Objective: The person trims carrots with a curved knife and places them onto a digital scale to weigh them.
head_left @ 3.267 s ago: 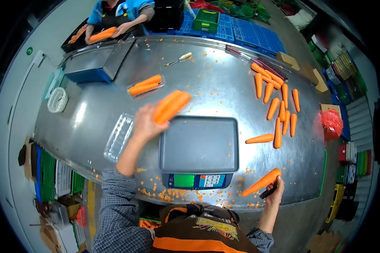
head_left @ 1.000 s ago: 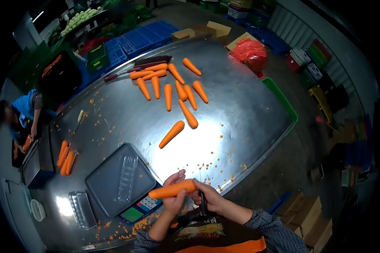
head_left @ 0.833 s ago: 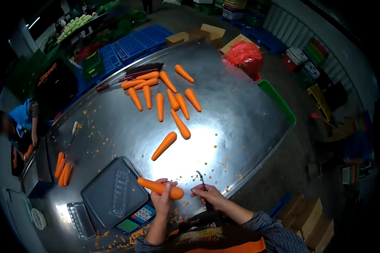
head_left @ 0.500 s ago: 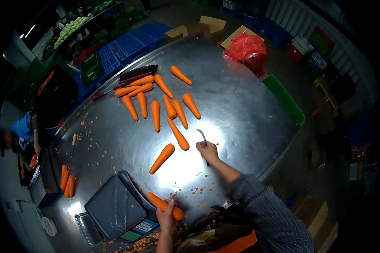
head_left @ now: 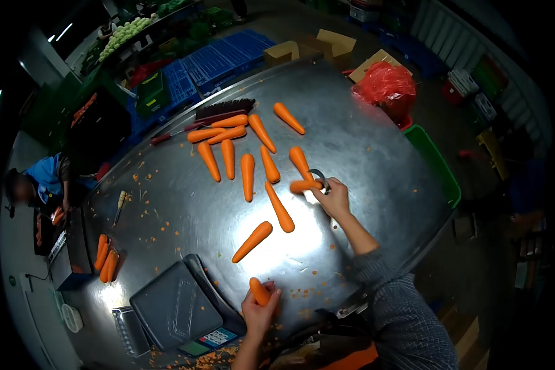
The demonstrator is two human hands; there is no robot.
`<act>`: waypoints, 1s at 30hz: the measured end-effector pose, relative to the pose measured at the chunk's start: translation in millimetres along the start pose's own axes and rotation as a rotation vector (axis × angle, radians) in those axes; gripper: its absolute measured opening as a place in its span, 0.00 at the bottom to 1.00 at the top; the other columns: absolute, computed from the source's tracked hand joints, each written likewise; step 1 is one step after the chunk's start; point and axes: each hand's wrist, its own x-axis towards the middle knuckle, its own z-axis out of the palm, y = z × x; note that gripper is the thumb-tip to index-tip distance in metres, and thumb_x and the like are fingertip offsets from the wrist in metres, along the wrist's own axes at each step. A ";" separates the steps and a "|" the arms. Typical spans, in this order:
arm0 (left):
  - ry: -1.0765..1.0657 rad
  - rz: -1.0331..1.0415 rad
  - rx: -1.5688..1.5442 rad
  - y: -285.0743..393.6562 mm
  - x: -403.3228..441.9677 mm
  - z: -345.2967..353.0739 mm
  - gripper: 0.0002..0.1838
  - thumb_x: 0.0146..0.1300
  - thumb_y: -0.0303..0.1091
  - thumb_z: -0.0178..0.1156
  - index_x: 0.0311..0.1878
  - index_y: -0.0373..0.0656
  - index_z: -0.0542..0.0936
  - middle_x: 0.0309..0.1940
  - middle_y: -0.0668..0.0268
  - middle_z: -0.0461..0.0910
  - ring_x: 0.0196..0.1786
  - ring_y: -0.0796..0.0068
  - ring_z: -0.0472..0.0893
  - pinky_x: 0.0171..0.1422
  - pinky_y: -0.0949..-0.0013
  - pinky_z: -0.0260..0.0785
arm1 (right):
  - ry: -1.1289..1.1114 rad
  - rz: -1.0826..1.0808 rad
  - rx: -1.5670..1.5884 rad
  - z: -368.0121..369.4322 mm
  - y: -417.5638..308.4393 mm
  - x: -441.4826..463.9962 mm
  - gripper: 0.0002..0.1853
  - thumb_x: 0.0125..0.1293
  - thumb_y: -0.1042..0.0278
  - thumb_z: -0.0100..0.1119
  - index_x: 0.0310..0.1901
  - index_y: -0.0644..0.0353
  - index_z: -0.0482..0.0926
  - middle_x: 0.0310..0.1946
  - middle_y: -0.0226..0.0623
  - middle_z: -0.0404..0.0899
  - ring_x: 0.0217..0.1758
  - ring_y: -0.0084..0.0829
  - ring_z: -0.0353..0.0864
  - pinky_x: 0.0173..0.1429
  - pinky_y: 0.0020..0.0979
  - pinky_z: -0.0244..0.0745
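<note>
My left hand (head_left: 259,313) is wrapped round a carrot (head_left: 260,292) near the table's front edge, right of the scale. Farther out, my right hand (head_left: 333,198) grips one end of another carrot (head_left: 304,185) and also holds a dark curved blade (head_left: 320,176). Several loose carrots (head_left: 247,177) are spread over the metal table (head_left: 382,191) to the left of my right hand. On the grey scale tray (head_left: 176,305) rests a clear plastic container (head_left: 182,308). A second clear container (head_left: 128,331) lies left of the scale.
A brush (head_left: 225,110) lies by the far edge. At left are packed carrots (head_left: 109,265), a light-handled tool (head_left: 120,206) and a person in blue (head_left: 46,179). A red plastic bag (head_left: 386,89) and a green crate (head_left: 435,163) stand beyond the right side. Orange scraps dot the table.
My right hand has reached out to the loose carrots and taken hold of one, still with the blade. My left hand keeps its carrot, now more upright in view. The camera view has shifted.
</note>
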 end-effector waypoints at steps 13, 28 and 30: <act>-0.473 0.397 0.276 31.3 -26.7 0.3 0.25 0.52 0.31 0.79 0.55 0.41 0.86 0.51 0.62 0.85 0.51 0.64 0.80 0.60 0.60 0.72 | -0.593 0.214 0.540 -136.6 -147.7 -195.4 0.16 0.65 0.58 0.72 0.41 0.62 0.80 0.30 0.27 0.75 0.32 0.17 0.70 0.37 0.25 0.68; -0.013 1.011 0.369 7.2 -42.8 -29.6 0.24 0.48 0.26 0.76 0.52 0.44 0.86 0.51 0.64 0.86 0.48 0.63 0.78 0.55 0.64 0.69 | -0.737 0.131 0.198 -140.4 -194.0 -251.9 0.25 0.73 0.42 0.58 0.37 0.62 0.77 0.19 0.36 0.75 0.22 0.32 0.76 0.30 0.35 0.69; 0.006 1.026 0.392 3.4 -44.8 -35.7 0.24 0.49 0.27 0.75 0.53 0.44 0.86 0.51 0.65 0.86 0.48 0.64 0.78 0.56 0.64 0.69 | -0.719 0.087 0.139 -138.3 -198.1 -255.6 0.26 0.74 0.41 0.57 0.36 0.62 0.77 0.19 0.38 0.76 0.23 0.34 0.77 0.30 0.36 0.69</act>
